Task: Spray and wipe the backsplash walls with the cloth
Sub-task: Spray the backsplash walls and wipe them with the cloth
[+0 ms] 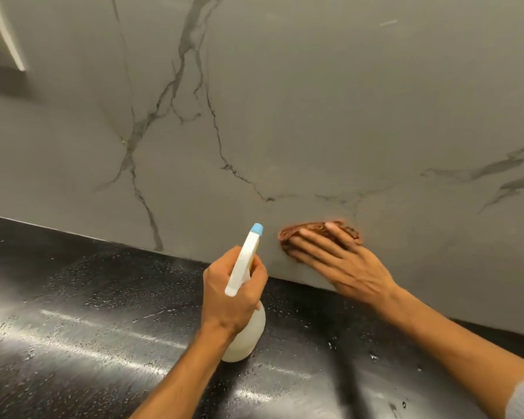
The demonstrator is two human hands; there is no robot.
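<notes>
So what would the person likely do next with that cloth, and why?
Probably slide the cloth sideways along the wall. The right hand presses it flat low on the wall, just above the counter, while the left hand holds the spray bottle aimed at the wall beside it.

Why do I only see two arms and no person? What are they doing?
The camera sits on the person's head and looks down, so you see only their arms. The left hand grips a white plastic spray bottle with a blue nozzle, pointed at the grey marble-look wall with dark veins. The right hand presses a brown-red cloth flat against that wall, low down near the counter. Below is a shiny black countertop, speckled with what look like droplets. Nothing else lies on it here.
</notes>
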